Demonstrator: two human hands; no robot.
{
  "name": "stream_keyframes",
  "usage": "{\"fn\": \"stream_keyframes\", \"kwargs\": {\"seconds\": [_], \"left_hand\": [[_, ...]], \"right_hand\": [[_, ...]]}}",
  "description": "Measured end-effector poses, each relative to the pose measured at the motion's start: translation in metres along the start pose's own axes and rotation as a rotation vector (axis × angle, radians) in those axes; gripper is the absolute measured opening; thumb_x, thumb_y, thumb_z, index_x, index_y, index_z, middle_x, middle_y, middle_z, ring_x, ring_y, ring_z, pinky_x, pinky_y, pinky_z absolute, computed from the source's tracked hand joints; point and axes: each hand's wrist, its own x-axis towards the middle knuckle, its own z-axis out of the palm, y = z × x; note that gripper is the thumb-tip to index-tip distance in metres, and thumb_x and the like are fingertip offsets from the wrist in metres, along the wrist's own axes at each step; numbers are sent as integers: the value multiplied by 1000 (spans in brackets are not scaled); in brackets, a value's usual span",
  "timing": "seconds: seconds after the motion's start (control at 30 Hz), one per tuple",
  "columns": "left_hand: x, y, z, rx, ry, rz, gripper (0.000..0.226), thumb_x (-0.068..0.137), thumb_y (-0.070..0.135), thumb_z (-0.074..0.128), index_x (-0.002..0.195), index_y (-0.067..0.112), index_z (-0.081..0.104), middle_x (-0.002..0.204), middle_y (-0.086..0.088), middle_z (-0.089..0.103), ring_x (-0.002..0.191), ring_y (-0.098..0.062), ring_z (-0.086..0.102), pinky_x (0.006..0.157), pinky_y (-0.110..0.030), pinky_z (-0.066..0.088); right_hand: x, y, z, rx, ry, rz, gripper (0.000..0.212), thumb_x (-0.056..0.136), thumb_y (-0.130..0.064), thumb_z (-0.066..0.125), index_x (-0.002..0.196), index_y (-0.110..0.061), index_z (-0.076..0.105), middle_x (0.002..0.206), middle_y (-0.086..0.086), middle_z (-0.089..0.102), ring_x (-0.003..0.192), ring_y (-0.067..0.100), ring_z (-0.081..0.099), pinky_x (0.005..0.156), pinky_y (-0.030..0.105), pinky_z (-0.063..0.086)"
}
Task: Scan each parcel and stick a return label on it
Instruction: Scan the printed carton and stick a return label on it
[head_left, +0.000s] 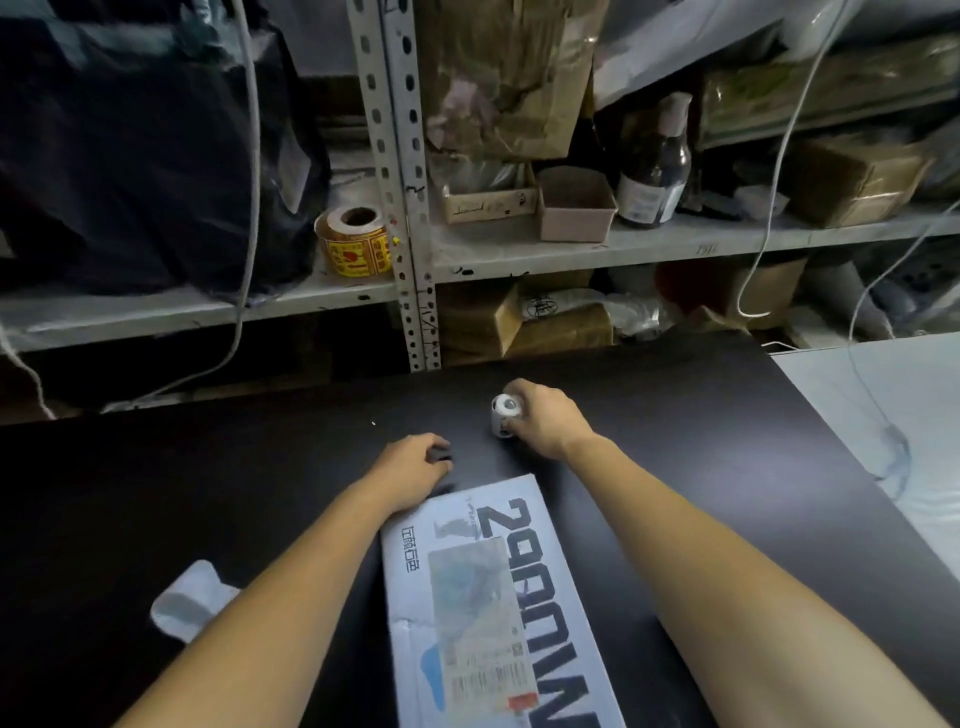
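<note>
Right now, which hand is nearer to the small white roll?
Right. The right hand grips the small white roll; the left hand is apart from it, to its left over the black table.

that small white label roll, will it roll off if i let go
Likely light: the right hand alone wraps round the label roll. Being round, it could roll on the smooth black table if set sideways.

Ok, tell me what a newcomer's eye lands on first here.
The white parcel box with bold black print lies on the black table between the forearms. Just beyond it the right hand grips a small white roll. Behind, a yellow sticker roll stands on the grey shelf.
</note>
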Motion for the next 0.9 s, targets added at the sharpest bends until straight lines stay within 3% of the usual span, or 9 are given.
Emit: {"fn": "stream_keyframes", "kwargs": {"seconds": [0.13, 0.23, 0.33, 0.43, 0.5, 0.63, 0.77, 0.9], "left_hand": [[-7, 6, -8, -64, 81, 4, 36, 89, 26, 68, 124, 26, 61, 118, 2, 63, 109, -14, 58, 91, -24, 43], [-30, 20, -18, -170, 147, 75, 52, 81, 24, 77, 129, 27, 57, 114, 7, 62, 107, -10, 58, 93, -24, 46], [-61, 34, -30, -306, 169, 78, 45, 83, 13, 75, 124, 24, 61, 107, 7, 68, 100, -8, 63, 73, -13, 49], [-94, 44, -40, -325, 179, 73, 35, 84, 5, 71, 115, 20, 67, 106, 6, 70, 102, -9, 64, 80, -24, 52], [-114, 48, -43, -338, 225, 66, 31, 86, 3, 68, 112, 20, 69, 107, 6, 70, 100, -8, 63, 78, -23, 52], [-147, 47, -49, -440, 334, 53, 30, 87, 6, 69, 115, 19, 69, 109, 5, 69, 102, -10, 64, 82, -22, 51], [-182, 29, -62, -468, 351, -20, 41, 83, 19, 76, 122, 19, 64, 114, 5, 67, 106, -10, 62, 91, -24, 49], [-216, 5, -69, -338, 335, -67, 35, 79, 21, 79, 113, 21, 70, 107, 7, 70, 101, -10, 63, 91, -30, 51]], "right_hand": [[-10, -11, 4, 182, 15, 19, 35, 86, -25, 71, 119, -25, 61, 110, 0, 66, 101, 19, 62, 84, 31, 50], [-31, -28, -4, 344, 12, -1, 41, 84, -29, 76, 121, -20, 63, 102, -7, 66, 95, 9, 63, 81, 25, 51], [-57, -48, -15, 472, -33, -1, 33, 84, -24, 77, 114, -19, 65, 99, -5, 69, 92, 9, 67, 82, 30, 58], [-83, -70, -20, 488, -58, -21, 15, 84, -20, 77, 95, -21, 66, 90, -4, 69, 83, 7, 68, 71, 24, 57], [-97, -83, -19, 505, -36, -11, 13, 84, -15, 77, 88, -20, 66, 87, -2, 70, 80, 8, 69, 69, 26, 59], [-119, -101, -19, 647, -6, -3, 8, 86, -11, 74, 87, -16, 68, 85, 3, 72, 82, 16, 71, 76, 35, 61], [-137, -123, -17, 848, -65, 30, 3, 90, -2, 66, 90, -4, 65, 86, 10, 71, 77, 18, 73, 67, 31, 60], [-159, -152, -1, 933, -162, 80, 4, 92, 1, 61, 96, 2, 62, 90, 14, 71, 75, 20, 73, 59, 28, 58]]}}
